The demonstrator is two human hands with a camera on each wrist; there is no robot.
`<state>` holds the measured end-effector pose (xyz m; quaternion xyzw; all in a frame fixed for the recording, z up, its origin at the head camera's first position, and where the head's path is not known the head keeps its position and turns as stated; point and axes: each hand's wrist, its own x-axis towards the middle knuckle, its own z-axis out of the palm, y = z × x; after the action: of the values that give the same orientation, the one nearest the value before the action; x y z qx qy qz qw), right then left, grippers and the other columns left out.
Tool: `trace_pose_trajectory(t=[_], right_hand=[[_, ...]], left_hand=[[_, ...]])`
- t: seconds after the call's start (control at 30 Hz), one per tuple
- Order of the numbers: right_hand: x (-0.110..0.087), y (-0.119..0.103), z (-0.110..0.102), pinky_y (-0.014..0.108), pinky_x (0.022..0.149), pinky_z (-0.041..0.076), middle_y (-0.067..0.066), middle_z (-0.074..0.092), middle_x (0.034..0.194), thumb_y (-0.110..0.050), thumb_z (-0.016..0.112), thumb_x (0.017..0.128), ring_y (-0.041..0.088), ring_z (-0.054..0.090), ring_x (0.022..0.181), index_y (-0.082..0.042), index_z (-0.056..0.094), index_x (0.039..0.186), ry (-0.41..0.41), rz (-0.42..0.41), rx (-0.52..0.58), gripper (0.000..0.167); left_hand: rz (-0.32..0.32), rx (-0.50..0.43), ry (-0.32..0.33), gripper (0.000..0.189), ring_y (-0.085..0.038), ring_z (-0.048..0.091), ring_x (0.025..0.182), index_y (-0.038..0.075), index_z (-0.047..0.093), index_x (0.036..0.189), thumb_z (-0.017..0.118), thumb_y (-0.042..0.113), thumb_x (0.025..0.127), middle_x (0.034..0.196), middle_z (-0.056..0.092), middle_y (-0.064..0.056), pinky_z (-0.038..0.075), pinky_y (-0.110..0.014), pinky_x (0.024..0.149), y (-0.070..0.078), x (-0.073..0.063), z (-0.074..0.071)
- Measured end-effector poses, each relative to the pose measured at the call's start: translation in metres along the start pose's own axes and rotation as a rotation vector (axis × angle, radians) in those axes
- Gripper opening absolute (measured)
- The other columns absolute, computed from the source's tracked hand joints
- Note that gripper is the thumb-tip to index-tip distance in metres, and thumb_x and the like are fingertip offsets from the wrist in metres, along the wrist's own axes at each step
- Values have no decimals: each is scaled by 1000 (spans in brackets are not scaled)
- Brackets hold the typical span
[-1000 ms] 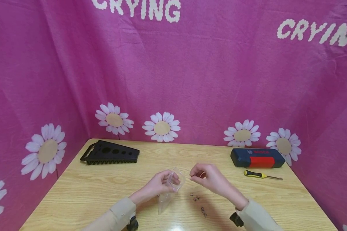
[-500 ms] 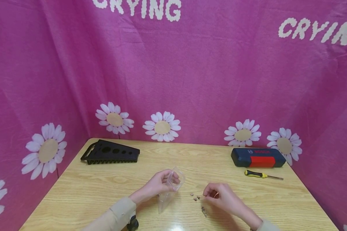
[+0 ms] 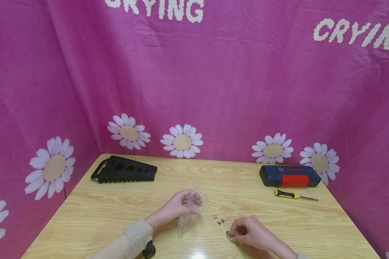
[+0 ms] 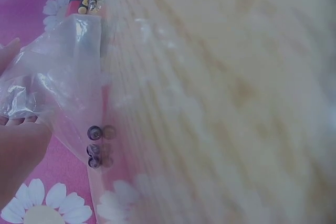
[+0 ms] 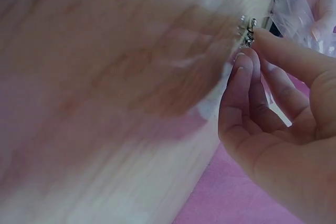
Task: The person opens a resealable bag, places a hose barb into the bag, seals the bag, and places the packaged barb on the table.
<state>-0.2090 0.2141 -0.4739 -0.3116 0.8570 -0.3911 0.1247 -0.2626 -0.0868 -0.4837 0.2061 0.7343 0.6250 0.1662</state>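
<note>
My left hand (image 3: 180, 203) holds a clear plastic bag (image 3: 185, 225), with the bag's mouth spread between its fingers. Several small metal screws (image 4: 94, 148) show at the bottom of the bag in the left wrist view. My right hand (image 3: 251, 232) is low over the table at a small cluster of screws (image 3: 228, 236). Its thumb and curled fingertips (image 5: 241, 64) come together at one of these screws in the right wrist view. A few more screws (image 3: 218, 222) lie on the wood between the bag and this cluster.
A black slotted tool holder (image 3: 124, 169) sits at the back left of the wooden table (image 3: 194, 172). At the back right are a blue and red case (image 3: 290, 176) and a yellow and black screwdriver (image 3: 295, 196). A pink curtain (image 3: 214, 90) encloses the table.
My right hand has moved away from the bag's mouth, to the right and down toward the near edge, arriving at the screw cluster. The left hand and bag have stayed in place.
</note>
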Motion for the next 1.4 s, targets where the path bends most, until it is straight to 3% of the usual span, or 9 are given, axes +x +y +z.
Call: trace_pose_trajectory(t=[0.17, 0.47, 0.8, 0.93, 1.2, 1.4], right_hand=[[-1, 1, 2, 16, 60, 46, -6, 65, 77, -14, 78, 83, -8, 50, 68, -7, 70, 86, -28, 47, 58, 11], [-1, 4, 4, 15, 60, 46, -5, 65, 77, -14, 78, 83, -9, 49, 68, -9, 70, 84, -27, 18, 38, 10], [-1, 1, 3, 16, 60, 46, -12, 61, 78, -13, 74, 86, -7, 50, 68, -10, 65, 85, -38, 43, 30, 10], [1, -4, -1, 16, 60, 47, -11, 63, 79, -9, 71, 87, -8, 51, 70, -11, 63, 85, -3, 16, 2, 9], [18, -27, -19, 18, 60, 50, -4, 66, 76, -4, 73, 85, -7, 55, 71, -13, 63, 82, 155, -114, -110, 14], [39, -50, -37, 20, 62, 53, -4, 69, 78, -8, 74, 87, -5, 57, 73, -14, 65, 85, 223, -132, -164, 10]], left_hand=[[-11, -12, -1, 34, -13, 65, 105, 2, 58, 117, 73, 3, 86, 117, 68, -12, 55, -29, 90, 1, 0, 0], [-5, -17, -6, 34, -11, 64, 103, 1, 58, 117, 73, 3, 86, 116, 68, -11, 54, -28, 89, 1, 0, 0], [-10, -23, -8, 33, -9, 63, 101, 1, 58, 117, 72, 3, 87, 115, 67, -9, 54, -27, 87, 0, 0, 0], [-11, -21, -8, 34, -10, 63, 102, 1, 58, 117, 72, 4, 87, 115, 67, -10, 54, -28, 88, 0, 0, 0], [-8, -18, -17, 34, -11, 63, 104, 1, 58, 118, 72, 4, 87, 118, 67, -12, 53, -28, 90, -1, 0, 1], [7, -8, -21, 34, -12, 64, 106, 1, 57, 117, 72, 5, 87, 118, 67, -13, 53, -30, 91, 0, 0, 1]])
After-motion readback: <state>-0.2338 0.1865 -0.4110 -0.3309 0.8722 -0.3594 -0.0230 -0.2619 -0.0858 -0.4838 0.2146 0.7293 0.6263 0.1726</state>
